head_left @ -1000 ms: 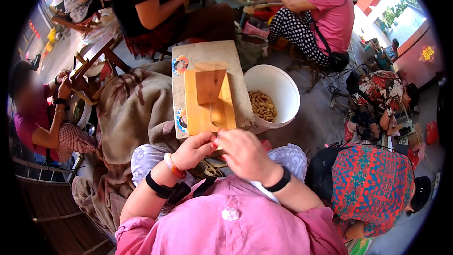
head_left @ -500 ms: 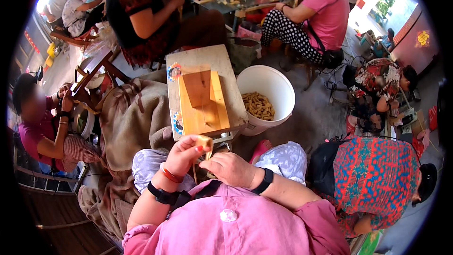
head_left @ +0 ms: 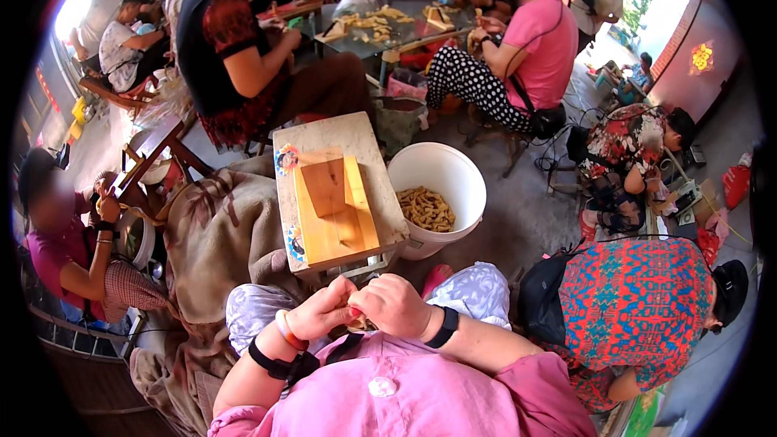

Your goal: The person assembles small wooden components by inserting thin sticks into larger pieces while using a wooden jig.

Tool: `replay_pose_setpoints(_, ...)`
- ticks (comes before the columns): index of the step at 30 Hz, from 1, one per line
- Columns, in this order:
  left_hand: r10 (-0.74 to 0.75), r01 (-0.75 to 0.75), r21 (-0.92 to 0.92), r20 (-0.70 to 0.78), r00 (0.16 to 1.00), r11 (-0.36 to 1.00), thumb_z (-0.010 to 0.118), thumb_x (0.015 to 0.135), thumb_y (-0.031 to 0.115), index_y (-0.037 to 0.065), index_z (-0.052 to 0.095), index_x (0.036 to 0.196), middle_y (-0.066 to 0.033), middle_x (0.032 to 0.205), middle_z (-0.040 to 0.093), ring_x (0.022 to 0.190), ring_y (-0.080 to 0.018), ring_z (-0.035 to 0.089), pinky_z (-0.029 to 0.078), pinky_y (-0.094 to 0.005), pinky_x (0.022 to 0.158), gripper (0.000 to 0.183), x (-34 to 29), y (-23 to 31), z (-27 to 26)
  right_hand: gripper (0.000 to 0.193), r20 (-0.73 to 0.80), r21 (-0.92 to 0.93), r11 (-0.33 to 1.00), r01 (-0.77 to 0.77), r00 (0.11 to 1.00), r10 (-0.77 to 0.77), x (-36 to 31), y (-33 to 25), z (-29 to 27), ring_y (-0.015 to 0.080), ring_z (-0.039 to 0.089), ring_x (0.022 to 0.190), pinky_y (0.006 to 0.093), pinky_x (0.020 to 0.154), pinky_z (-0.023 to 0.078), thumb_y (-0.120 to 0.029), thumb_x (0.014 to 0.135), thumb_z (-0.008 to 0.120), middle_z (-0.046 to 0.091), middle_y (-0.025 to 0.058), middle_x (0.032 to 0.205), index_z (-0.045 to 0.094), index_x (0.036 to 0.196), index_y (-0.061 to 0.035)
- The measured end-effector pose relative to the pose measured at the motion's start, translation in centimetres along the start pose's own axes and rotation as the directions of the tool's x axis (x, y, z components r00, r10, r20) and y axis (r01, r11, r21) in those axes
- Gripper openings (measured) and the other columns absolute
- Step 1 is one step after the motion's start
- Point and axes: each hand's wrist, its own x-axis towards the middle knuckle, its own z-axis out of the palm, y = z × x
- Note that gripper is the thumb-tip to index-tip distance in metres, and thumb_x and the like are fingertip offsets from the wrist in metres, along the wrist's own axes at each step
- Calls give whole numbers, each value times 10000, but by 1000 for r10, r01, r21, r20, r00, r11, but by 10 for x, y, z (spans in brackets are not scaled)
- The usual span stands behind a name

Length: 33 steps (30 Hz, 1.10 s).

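Note:
Both of my hands are together in front of my pink shirt, just this side of the wooden stand. My left hand is closed with its fingertips against the other hand. My right hand is curled over, its thumb and fingers pressed together. Between them is a pale yellow strip, now mostly covered by the fingers. A wooden block with a slanted upright board rests on a worn, light-topped small table beyond my hands. Right of it stands a white bucket with many knotted yellow-brown pieces inside.
A brown blanket drapes over something at my left. People sit close by on both sides, one in a bright patterned top at my right. Farther off, others work round a glass table strewn with yellow strips.
My hands have drawn together and the right has rolled over the strip, which showed plainly before and is now mostly hidden. The view has tilted up a little, so surroundings sit lower.

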Motion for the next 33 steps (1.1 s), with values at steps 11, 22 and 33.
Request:
replay_pose_setpoints(11, 711, -253, 945, 31, 703, 209, 661, 764, 71, 74, 628, 1007, -55, 827, 636, 733, -225, 632, 495, -347, 656, 245, 6, 15, 12, 146, 515, 787, -42, -616, 618, 595, 11, 8, -8, 67, 544, 700, 212, 632, 453, -35, 922, 586, 600, 4, 823, 568, 1067, -39)
replay_pose_setpoints(22, 301, -373, -311, -257, 919, 874, 658, 889, 45, 20, 614, 997, -43, 1144, 546, 1019, -135, 547, 445, -304, 925, 119, 9, -18, 4, 286, -180, 151, 948, -282, 935, 307, 26, -13, 4, 342, 574, 818, 393, 708, 486, 99, 722, 565, 554, 156, 910, 555, 979, -27)
replay_pose_setpoints(33, 398, -462, -54, -422, 814, 885, 655, 897, 54, 13, 638, 1024, -67, 1171, 522, 1052, -138, 524, 428, -276, 922, 134, 7, -21, 3, 156, -48, 186, 915, -357, 927, 372, 18, -5, 5, 239, 641, 747, 309, 668, 518, -32, 844, 675, 653, 103, 866, 575, 962, -12)
